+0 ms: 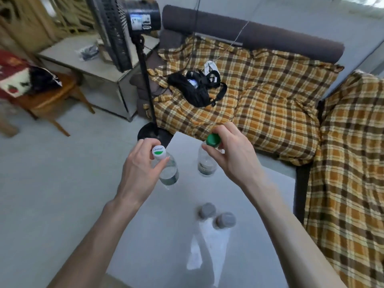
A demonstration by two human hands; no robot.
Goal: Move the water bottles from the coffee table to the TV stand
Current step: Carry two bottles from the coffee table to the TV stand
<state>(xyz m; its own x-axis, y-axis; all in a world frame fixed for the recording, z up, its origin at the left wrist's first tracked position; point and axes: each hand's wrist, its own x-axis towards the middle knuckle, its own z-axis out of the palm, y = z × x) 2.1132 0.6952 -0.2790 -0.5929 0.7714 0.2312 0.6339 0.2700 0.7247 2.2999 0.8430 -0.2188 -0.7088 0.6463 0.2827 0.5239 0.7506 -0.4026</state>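
Gripping two bottles at once, head view only. The left hand (143, 163) is pinching the neck of the white-capped bottle (168, 169) just under its cap, fingertips closed around it. The right hand (230, 154) is closing thumb and fingers on the green-capped bottle (205, 163) at cap level. Both bottles are standing upright at the far end of the worktop (259, 204), near each other but apart; whether either base is already lifting off cannot be told. Holding by the neck is probably leaving each hand free to carry one bottle in a single trip.

Both are clear bottles; the contents are looking colourless, level not readable. Two grey-capped bottles (216, 217) are waiting nearer the camera, touching or nearly so, untouched. A sofa with a plaid cover (270, 90) is lying beyond the worktop, and a fan stand (145, 69) is rising at its far corner. No TV stand is identifiable, so the task is judged to be at an early stage.
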